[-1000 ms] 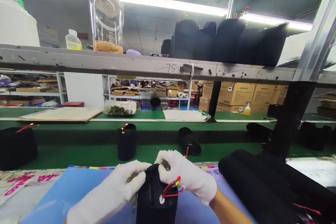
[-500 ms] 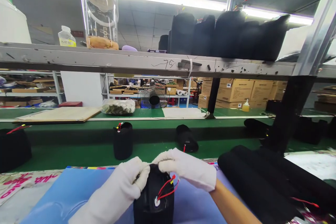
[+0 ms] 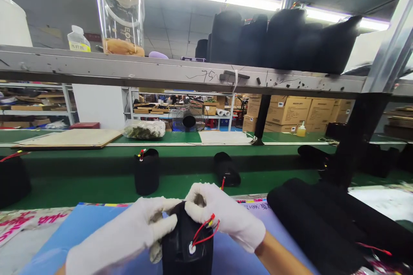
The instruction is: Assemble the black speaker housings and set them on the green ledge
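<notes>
Scene: I watch two white-gloved hands at work on a black fabric-covered cylinder (image 3: 187, 245) standing upright on a blue mat (image 3: 93, 232) at the near edge of the bench (image 3: 19, 223).
Left hand: the left hand (image 3: 129, 236) is clenched on the cylinder's upper left rim, fingers (image 3: 166, 225) pinching the black cloth there.
Right hand: the right hand (image 3: 226, 217) grips the top right rim, fingers curled over the edge, beside the red wires (image 3: 204, 230).
Wires: they loop out of a small white grommet (image 3: 192, 248) on the near face and end in a yellow-tipped plug; I judge them thin and easy to snag.
Handling: I judge the sleeve soft and stretchy over a stiff core, light enough for one hand, not slippery against cotton gloves.
Where to hold: the rim or the sides, I reckon, clear of the wires.
Beyond: more black cylinders (image 3: 146, 172) stand on the green belt (image 3: 97, 187); black rolls (image 3: 322, 223) lie at right.
</notes>
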`<state>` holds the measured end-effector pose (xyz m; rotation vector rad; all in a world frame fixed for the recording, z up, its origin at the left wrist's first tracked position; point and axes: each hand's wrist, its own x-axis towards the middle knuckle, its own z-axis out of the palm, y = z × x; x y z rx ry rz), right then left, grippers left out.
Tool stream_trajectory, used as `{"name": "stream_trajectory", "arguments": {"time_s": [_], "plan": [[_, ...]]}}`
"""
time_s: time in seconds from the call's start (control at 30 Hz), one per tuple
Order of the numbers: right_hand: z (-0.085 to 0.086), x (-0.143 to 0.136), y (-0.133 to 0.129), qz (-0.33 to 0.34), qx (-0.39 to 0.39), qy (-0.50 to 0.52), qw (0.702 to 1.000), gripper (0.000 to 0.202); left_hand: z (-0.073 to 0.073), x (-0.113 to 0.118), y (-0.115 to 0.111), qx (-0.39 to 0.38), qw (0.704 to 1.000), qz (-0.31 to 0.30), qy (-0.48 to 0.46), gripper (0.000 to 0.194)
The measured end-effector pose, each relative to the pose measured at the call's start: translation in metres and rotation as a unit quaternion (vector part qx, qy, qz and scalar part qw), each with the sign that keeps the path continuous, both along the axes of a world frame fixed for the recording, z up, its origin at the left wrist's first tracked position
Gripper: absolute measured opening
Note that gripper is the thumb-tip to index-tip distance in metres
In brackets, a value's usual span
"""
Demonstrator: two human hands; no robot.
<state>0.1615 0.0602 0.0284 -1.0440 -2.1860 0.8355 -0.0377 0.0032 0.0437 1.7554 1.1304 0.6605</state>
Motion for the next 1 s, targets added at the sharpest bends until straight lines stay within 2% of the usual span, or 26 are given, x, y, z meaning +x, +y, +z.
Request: {"name": "stream_trajectory", "arguments": {"time_s": [0.1,0.23,0.37,0.43,0.53,0.63,0.7,0.8,0.9,0.93,1.0], "plan": [[0.001,0.0,-0.002,0.008,0.011,-0.005,1.0,0.004,-0.014,-0.005,0.008,0.085,0.995,0.017,0.046,0.033],[0.003,-0.001,-0.007,0.015,0.035,-0.016,0.999,0.005,-0.03,-0.009,0.016,0.074,0.996,-0.007,0.048,0.038],[0.004,0.0,-0.011,0.007,0.061,-0.032,0.998,0.006,-0.042,0.002,0.018,0.118,0.992,0.042,0.028,0.03],[0.004,0.001,-0.011,-0.002,0.074,-0.044,0.996,0.007,-0.041,0.009,0.015,0.119,0.99,0.073,0.034,0.028],[0.005,0.004,-0.011,-0.011,0.085,-0.061,0.994,0.008,-0.027,0.014,0.008,0.116,0.989,0.081,0.033,0.026],[0.004,0.004,-0.01,-0.013,0.084,-0.069,0.994,0.007,-0.006,0.007,0.002,0.075,0.997,0.025,0.022,0.032],[0.004,0.004,-0.01,-0.015,0.084,-0.072,0.994,0.007,0.0,0.0,0.0,0.04,0.999,-0.01,0.027,0.037],[0.005,0.004,-0.012,-0.016,0.083,-0.078,0.993,0.007,-0.007,-0.005,0.003,0.02,0.999,0.012,0.026,0.039],[0.011,0.007,-0.014,-0.007,0.077,-0.085,0.993,0.008,-0.022,0.001,0.011,0.064,0.995,0.07,0.038,0.034],[0.013,0.009,-0.013,0.009,0.047,-0.081,0.996,0.009,-0.026,0.003,0.013,0.083,0.992,0.082,0.049,0.032],[0.019,0.017,-0.01,0.066,-0.08,-0.023,0.994,0.02,-0.029,0.006,0.015,0.106,0.988,0.087,0.068,0.03]]}}
